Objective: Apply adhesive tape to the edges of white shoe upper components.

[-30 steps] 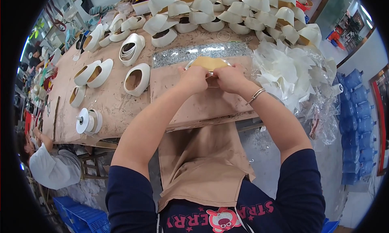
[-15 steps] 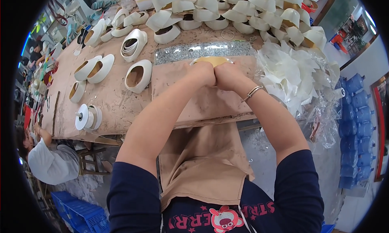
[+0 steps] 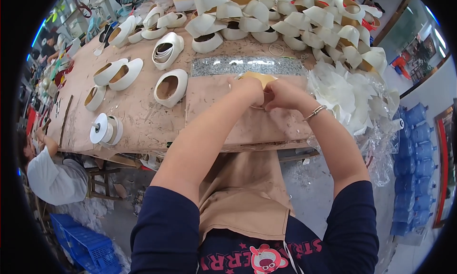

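Both of my hands meet over a brown work board (image 3: 247,126) on the bench. My left hand (image 3: 250,90) and my right hand (image 3: 282,94) pinch a tan, flat shoe piece (image 3: 257,77) between them; most of that piece is hidden by my fingers. A silver bracelet (image 3: 315,113) circles my right wrist. A grey speckled stone slab (image 3: 238,65) lies just beyond the hands.
White shoe uppers (image 3: 170,86) are spread over the left of the bench, with many more piled along the far edge (image 3: 285,21). A heap of white cut pieces in clear plastic (image 3: 350,95) lies right. A tape roll (image 3: 102,129) stands near the front edge. Another person (image 3: 52,174) sits lower left.
My hands have stayed together on the tan piece, drawing slightly nearer to me on the board. The view has shifted a little.
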### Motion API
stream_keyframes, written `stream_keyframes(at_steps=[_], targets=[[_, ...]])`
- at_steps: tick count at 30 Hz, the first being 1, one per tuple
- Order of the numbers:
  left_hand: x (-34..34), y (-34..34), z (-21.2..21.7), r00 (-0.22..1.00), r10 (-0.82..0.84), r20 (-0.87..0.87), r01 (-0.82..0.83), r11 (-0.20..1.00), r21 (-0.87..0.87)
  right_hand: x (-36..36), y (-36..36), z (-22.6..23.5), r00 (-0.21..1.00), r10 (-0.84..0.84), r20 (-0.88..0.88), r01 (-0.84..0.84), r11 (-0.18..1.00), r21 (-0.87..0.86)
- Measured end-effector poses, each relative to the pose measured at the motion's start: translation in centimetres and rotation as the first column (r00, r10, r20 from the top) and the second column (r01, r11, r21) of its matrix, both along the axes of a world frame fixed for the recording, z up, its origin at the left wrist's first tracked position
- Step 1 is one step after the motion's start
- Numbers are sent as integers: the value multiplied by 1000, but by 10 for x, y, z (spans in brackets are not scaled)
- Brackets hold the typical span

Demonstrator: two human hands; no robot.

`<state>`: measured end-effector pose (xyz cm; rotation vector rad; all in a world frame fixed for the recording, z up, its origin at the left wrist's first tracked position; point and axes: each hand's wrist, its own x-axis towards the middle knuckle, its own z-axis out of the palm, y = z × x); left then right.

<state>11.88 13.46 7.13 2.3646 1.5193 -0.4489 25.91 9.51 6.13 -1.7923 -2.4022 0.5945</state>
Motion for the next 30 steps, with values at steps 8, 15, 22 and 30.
stream_keyframes(at_steps=[8, 15, 22, 30], targets=[[4, -7, 6, 999, -32, 8, 32, 999, 0, 6, -1, -3, 996, -81, -29, 82, 996, 33], [1, -7, 7, 999, -38, 22, 39, 999, -9, -7, 6, -7, 989, -47, 140, 36, 996, 78], [0, -4, 4, 997, -47, 69, 44, 998, 42, -32, -9, 5, 962, -121, 243, 103, 991, 86], [-7, 0, -15, 989, -18, 144, 8, 997, 72, -24, -74, -42, 988, 144, -51, -25, 486, 874]])
